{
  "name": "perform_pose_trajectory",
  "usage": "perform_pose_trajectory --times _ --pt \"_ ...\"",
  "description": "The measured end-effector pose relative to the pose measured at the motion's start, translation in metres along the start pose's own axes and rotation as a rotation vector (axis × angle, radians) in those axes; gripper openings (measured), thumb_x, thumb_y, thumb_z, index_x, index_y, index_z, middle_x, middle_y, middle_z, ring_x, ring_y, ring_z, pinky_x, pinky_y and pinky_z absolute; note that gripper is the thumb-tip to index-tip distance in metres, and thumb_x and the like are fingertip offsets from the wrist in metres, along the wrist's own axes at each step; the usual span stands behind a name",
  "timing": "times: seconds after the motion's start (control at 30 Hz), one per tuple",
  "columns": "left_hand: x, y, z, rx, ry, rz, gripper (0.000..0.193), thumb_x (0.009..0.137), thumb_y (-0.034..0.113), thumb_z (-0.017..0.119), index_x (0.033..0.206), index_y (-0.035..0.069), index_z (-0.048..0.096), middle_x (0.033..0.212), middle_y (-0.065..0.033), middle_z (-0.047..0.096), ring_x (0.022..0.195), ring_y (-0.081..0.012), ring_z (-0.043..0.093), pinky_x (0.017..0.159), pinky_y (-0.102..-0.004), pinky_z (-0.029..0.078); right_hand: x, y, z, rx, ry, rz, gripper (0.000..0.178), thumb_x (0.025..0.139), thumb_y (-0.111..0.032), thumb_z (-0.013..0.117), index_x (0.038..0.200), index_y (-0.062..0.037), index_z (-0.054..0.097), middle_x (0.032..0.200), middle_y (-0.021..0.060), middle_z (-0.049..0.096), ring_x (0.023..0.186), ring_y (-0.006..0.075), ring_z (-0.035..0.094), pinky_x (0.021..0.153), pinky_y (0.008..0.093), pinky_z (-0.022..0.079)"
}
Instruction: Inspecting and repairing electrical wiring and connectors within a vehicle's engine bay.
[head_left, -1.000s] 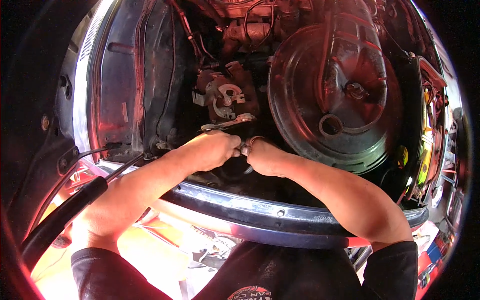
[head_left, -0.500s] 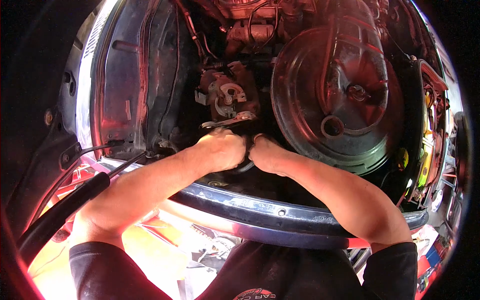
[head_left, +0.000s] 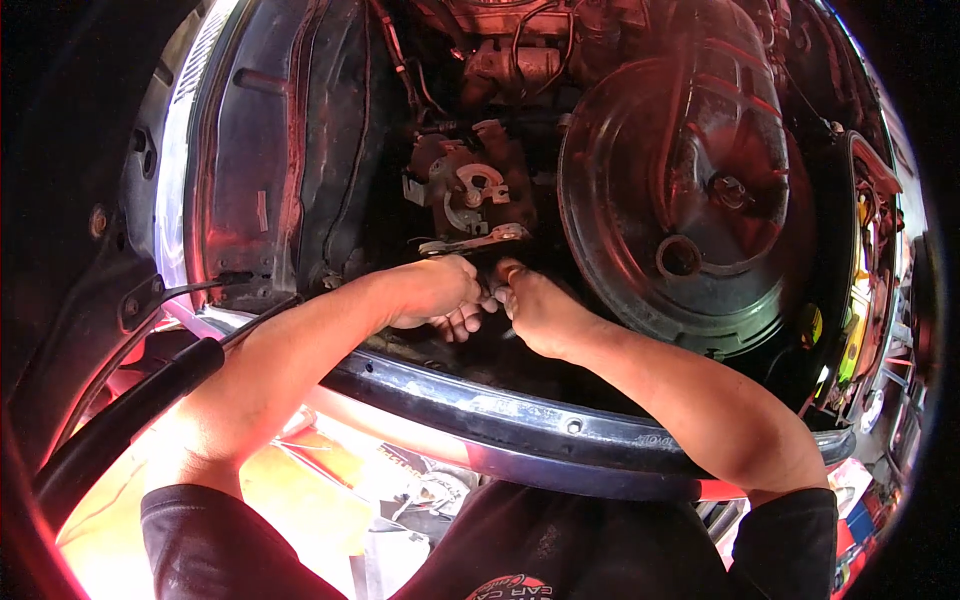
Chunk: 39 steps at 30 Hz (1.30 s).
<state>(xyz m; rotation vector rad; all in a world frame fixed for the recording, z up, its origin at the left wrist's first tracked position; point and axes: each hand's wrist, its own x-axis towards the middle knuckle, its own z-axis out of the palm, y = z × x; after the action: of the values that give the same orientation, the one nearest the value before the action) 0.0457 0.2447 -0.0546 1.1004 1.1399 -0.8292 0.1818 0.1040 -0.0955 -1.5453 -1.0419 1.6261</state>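
The metal bar (head_left: 490, 240) lies crosswise just beyond the left hand (head_left: 437, 292), farther from the right hand (head_left: 541, 312). Fingers of both curl inward; grip cannot be determined.

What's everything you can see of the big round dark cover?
The big round cover is dark with a dull sheen; whether metal or plastic, I can't tell. Its broad face is turned up. A ribbed raised section runs toward the picture's top; near centre sits a small fitting, below it a round opening. Your right hand is apart from it, lower left.
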Motion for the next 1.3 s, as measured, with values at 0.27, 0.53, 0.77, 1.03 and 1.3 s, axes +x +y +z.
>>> perform_pose_trajectory --times 0.27,0.53,0.77,1.03,1.3 --pt "-0.001 -0.002 0.000 -0.001 0.017 0.099 0.016 0.103 0.011 0.047 0.107 0.000 0.056 0.081 -0.0114 0.067 0.067 -0.0225 0.068 0.058 -0.0343 0.052 0.004 0.011 0.001 -0.224 0.039 -0.048 0.019 0.105 -0.007 0.044 0.112 0.0016 0.060 0.087 0.0136 0.065 0.078 0.0216 0.059 0.072 0.0401 0.049" --pt "-0.001 0.006 0.011 0.228 0.178 0.223 0.018 0.100 0.010 0.050 0.106 -0.002 0.063 0.082 -0.0112 0.074 0.070 -0.0180 0.073 0.055 -0.0283 0.051 0.025 0.040 0.009 -0.041 0.100 0.147 0.022 0.107 -0.011 0.046 0.116 0.0033 0.061 0.091 0.0086 0.064 0.080 0.0174 0.059 0.076 0.0360 0.050" --pt "0.000 0.007 0.014 0.076 0.198 0.127 0.019 0.100 0.008 0.049 0.110 -0.002 0.062 0.090 -0.0140 0.076 0.074 -0.0175 0.073 0.059 -0.0285 0.053 0.018 0.029 0.003 -0.065 0.053 0.049 0.021 0.106 -0.008 0.046 0.115 0.0033 0.061 0.091 0.0082 0.064 0.082 0.0170 0.058 0.076 0.0358 0.049" --pt "0.004 0.002 0.005 0.071 0.090 0.170 0.023 0.101 0.009 0.047 0.117 -0.005 0.055 0.092 -0.0161 0.074 0.073 -0.0191 0.070 0.059 -0.0311 0.054 0.012 0.029 0.004 0.007 0.103 -0.054 0.021 0.105 -0.009 0.045 0.112 0.0029 0.061 0.082 0.0087 0.062 0.076 0.0174 0.057 0.071 0.0365 0.048" --pt "0.007 0.009 0.015 -0.030 0.160 0.077 0.026 0.103 0.017 0.045 0.113 -0.004 0.056 0.086 -0.0170 0.072 0.065 -0.0225 0.067 0.056 -0.0345 0.054 0.010 0.021 0.002 -0.055 0.079 -0.010 0.019 0.103 -0.007 0.043 0.107 0.0024 0.059 0.080 0.0089 0.058 0.073 0.0157 0.053 0.068 0.0359 0.046"
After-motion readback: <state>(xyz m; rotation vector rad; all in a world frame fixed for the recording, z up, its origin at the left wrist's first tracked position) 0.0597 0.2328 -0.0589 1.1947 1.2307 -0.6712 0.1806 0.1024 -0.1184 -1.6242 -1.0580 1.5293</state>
